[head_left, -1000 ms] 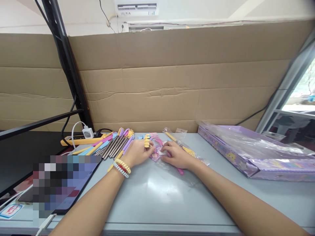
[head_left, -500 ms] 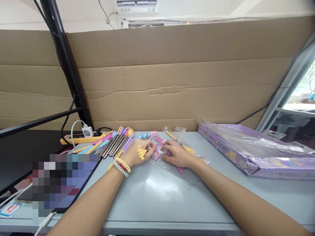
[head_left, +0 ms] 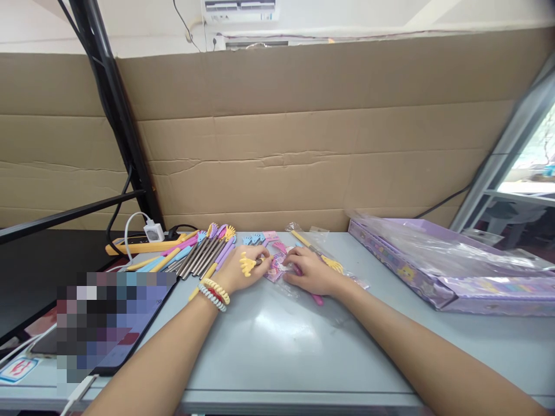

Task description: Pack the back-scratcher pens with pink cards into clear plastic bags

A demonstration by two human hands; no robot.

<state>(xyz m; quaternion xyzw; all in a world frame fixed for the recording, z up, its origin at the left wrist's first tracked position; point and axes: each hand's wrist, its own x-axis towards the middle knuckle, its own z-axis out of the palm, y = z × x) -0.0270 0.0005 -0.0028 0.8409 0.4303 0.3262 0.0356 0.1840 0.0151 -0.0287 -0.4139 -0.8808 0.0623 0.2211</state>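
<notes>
My left hand point(head_left: 249, 260) is closed round a back scratcher point(head_left: 247, 264) with a yellow hand-shaped head, which juts out below the fingers. Its fingertips meet the edge of a pink-purple printed card point(head_left: 274, 271). Curled over a pink back scratcher point(head_left: 318, 300) is my right hand point(head_left: 310, 271); most of that piece is hidden under the palm. Clear plastic lies beneath and round the right hand. Just beyond it a yellow back scratcher point(head_left: 332, 264) lies in a clear bag. A pink hand-shaped head point(head_left: 281, 247) shows between the hands.
Left of my hands lies a pile of coloured back scratchers point(head_left: 203, 254), with blue heads point(head_left: 254, 239) behind. A purple box point(head_left: 446, 292) with clear bags stands at right. A tablet point(head_left: 143, 323), partly blurred, and a yellow power strip point(head_left: 143, 247) are at left. Cardboard point(head_left: 277, 133) walls the back.
Hardly anything differs. The yellow head in my left hand has shifted very slightly left and up; my right hand stays in place.
</notes>
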